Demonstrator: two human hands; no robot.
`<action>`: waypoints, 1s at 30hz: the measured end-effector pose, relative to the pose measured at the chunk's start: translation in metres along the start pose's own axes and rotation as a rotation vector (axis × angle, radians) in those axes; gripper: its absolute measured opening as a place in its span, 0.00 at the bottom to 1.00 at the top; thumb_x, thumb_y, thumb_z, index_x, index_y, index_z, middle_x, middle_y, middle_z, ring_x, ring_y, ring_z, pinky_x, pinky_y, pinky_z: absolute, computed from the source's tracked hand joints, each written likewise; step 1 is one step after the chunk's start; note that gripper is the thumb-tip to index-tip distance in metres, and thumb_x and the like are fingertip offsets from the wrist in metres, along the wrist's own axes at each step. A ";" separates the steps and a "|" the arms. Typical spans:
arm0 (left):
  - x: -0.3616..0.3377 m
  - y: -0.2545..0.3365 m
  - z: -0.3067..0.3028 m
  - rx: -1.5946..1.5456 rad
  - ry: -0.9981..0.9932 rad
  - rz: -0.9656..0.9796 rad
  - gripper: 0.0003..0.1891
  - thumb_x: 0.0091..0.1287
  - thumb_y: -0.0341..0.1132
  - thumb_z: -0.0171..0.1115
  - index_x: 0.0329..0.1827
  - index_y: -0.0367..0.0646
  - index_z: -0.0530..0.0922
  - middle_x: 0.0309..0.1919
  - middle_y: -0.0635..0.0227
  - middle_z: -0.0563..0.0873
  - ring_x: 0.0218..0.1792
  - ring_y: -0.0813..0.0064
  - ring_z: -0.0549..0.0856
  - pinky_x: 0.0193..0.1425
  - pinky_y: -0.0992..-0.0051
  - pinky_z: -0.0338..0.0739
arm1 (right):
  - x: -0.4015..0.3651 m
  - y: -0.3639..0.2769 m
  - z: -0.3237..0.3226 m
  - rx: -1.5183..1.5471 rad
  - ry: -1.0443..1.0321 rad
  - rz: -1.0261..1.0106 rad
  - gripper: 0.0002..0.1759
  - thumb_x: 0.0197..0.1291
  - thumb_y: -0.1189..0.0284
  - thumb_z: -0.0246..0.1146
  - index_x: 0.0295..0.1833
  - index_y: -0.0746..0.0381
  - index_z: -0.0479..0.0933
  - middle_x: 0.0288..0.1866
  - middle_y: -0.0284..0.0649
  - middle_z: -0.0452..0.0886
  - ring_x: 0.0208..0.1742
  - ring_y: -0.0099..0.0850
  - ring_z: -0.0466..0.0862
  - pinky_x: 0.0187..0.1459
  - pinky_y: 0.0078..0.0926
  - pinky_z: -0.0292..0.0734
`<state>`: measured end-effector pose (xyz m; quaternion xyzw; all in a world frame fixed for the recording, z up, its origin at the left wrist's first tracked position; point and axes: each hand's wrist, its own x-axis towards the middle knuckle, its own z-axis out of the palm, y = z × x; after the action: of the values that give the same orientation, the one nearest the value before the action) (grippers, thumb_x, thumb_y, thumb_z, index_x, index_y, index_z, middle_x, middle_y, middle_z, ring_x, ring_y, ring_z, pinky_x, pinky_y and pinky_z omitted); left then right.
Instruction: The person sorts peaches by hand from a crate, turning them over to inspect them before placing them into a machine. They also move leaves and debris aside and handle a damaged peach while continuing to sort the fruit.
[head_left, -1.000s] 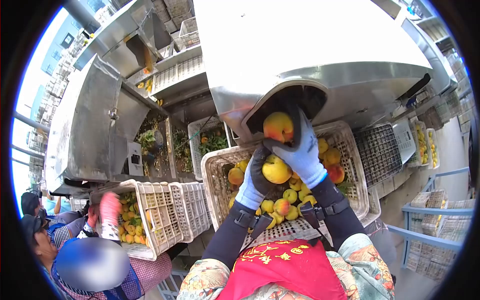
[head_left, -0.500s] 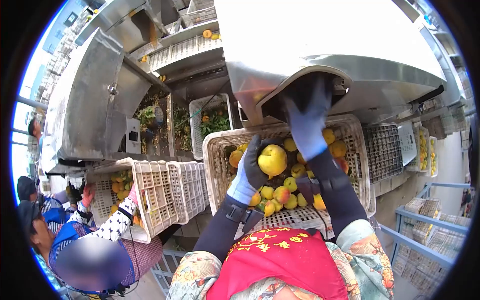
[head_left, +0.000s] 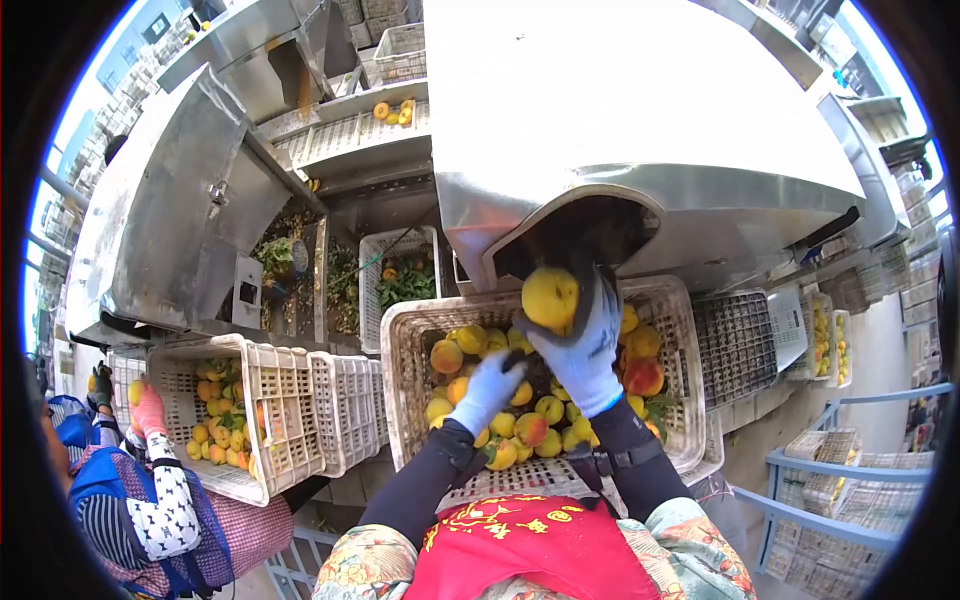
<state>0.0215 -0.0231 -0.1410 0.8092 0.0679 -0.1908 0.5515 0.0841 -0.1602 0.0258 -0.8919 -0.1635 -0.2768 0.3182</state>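
My right hand (head_left: 585, 350), in a blue glove with dark palm and fingers, is closed round a large yellow peach (head_left: 550, 299) just below the dark opening (head_left: 580, 232) of a metal machine. My left hand (head_left: 487, 388), gloved alike, hovers low over the left-middle of a white plastic crate (head_left: 402, 370). Its dark fingers are smeared by motion, and nothing can be made out in them. Several yellow and red peaches (head_left: 531, 428) lie in the crate beneath both hands.
On the left, a co-worker's pink-gloved hand (head_left: 148, 408) holds a peach beside another crate of peaches (head_left: 292, 415). Behind my crate stands a white crate with green leaves (head_left: 408, 284). A black crate (head_left: 735, 342) stands at right, near blue railings (head_left: 850, 530).
My right hand has come down out of the opening and now holds a peach. My left hand, which held a yellow peach, is lower and shows none. The camera view has shifted.
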 end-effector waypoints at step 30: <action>-0.006 0.018 -0.017 -1.136 -0.294 -0.290 0.19 0.70 0.42 0.62 0.58 0.38 0.78 0.49 0.67 0.85 0.44 0.74 0.85 0.51 0.74 0.80 | -0.079 0.060 0.008 0.054 -0.705 0.125 0.50 0.42 0.52 0.75 0.70 0.63 0.65 0.62 0.52 0.75 0.60 0.52 0.74 0.63 0.44 0.66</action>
<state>0.0259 -0.0134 -0.1179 0.3359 0.1917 -0.3075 0.8694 0.0524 -0.2089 -0.0556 -0.9321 -0.2156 0.0723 0.2820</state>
